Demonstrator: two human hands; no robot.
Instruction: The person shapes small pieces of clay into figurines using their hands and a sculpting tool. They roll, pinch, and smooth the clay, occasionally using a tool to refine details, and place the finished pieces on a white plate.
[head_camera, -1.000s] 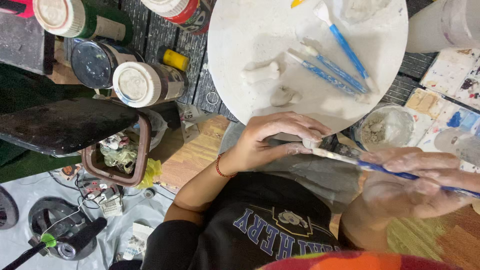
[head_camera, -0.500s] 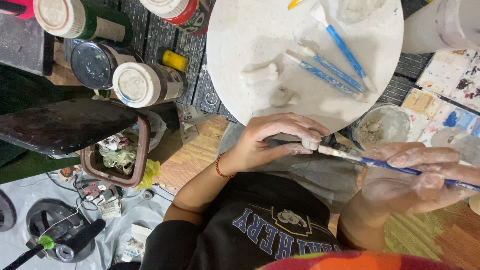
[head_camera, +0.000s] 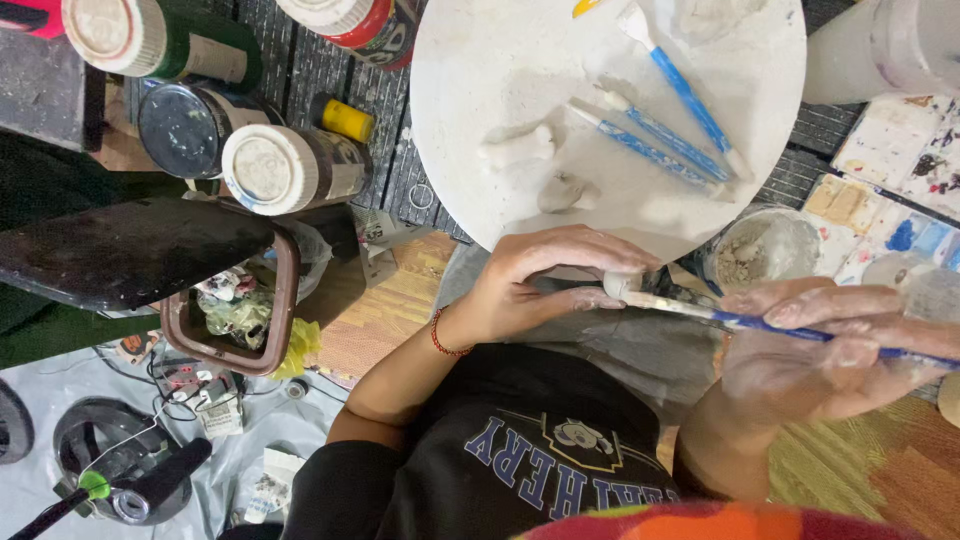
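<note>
- far left of both hands there's a cluster of paint jars: a green one with a white lid (head_camera: 150, 40), a dark-lidded jar (head_camera: 185, 125) and one lying on its side showing a white lid (head_camera: 290, 170); a small yellow cap (head_camera: 345, 120) sits just right of them
- below those, a brown bin (head_camera: 285, 300) full of scraps, well left of the left hand's wrist
- left hand (head_camera: 535, 285) is curled, with a red string bracelet at the wrist; the grip is closed round a small white clay piece (head_camera: 620, 285), fingers arched over the top, thumb underneath; the piece sits right at the fingertips, just off the near edge of the round white board
- that round white board (head_camera: 500, 60) is right above the left hand; it carries two little white clay lumps (head_camera: 515, 150) and three blue-handled brushes (head_camera: 670, 130) up and to the right of the grip
- a blue-handled brush (head_camera: 770, 325) runs between the two hands, its pale tip touching the clay piece
- right hand (head_camera: 830, 350), dusted white, grips that brush by the handle, fingers pinched along it
- just above the right hand, a cloudy water cup (head_camera: 765, 245); further right a paint-smeared palette (head_camera: 905, 190)
</note>
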